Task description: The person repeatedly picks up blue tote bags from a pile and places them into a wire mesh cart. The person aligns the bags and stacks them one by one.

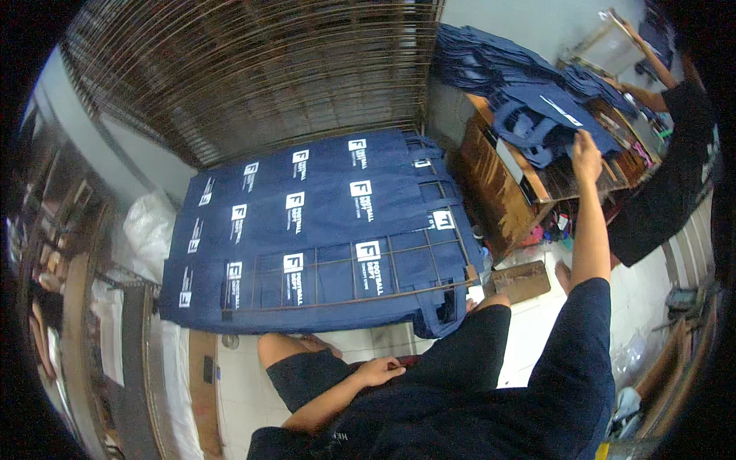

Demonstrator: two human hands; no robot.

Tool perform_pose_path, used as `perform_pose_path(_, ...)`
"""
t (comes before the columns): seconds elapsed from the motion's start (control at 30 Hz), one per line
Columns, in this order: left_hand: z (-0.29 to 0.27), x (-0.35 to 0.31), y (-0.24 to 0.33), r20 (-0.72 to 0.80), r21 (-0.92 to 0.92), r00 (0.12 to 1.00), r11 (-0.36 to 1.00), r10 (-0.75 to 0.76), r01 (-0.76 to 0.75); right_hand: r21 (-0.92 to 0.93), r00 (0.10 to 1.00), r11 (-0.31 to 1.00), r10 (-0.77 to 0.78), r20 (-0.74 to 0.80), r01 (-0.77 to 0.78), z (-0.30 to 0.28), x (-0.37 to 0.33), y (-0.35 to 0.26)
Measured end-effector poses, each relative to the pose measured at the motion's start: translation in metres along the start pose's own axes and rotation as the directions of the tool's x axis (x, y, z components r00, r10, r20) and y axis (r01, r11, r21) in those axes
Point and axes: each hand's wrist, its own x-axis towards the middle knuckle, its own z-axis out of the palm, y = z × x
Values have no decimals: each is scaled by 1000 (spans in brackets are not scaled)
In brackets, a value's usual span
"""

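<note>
Navy bag [563, 106] on a wooden surface [558, 184], at the right hand [587, 161]
The right fingers narrow at its near edge; whether they grip, I cannot tell. Stacked navy pieces [487, 61] lie beyond. Leftward, printed navy bags [330, 170] spread flat. The left hand [378, 372], loosely curled, rests near dark shorts [456, 353], hold unclear.

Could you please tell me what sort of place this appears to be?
It looks like a small fabric-printing workshop: printed navy bags lie in rows on a tiered wire rack, more navy fabric is piled nearby, and a co-worker stands near a pale framed panel.
</note>
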Motion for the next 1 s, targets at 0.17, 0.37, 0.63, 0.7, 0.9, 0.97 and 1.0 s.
perform_pose_path(0.17, 0, -15, 21, -87, -109, 989, 986, 119, -128, 222, 915, 936, -182, -360, 274, -35, 53, -33)
perform_pose_path(0.37, -22, -17, 121, 45, -317, 886, 847, 462, -426, 19, 731, 847, -446, -517, 531, -169, 28, -168)
perform_pose_path(0.63, -86, -25, 215, 50, -848, 640, 372, 766, -379, 417, 643, 598, -765, 40, 685, -220, -76, -330)
perform_pose_path(0.7, -105, -22, 198, -11, -987, 655, 97, 755, -129, 665, 603, 459, -797, 16, 589, -213, -70, -328)
perform_pose_path(0.9, -158, -59, 166, -591, -789, 528, -572, 609, -223, 938, 499, 329, -834, 234, 110, -206, -73, -297)
perform_pose_path(0.97, -185, -83, 146, -770, -632, 467, -617, 434, -468, 980, 481, 196, -858, 181, -19, -176, -95, -304)
perform_pose_path(1.0, -195, -92, 136, -800, -588, 519, -567, 302, -577, 990, 451, 131, -881, 139, -48, -163, -100, -304)
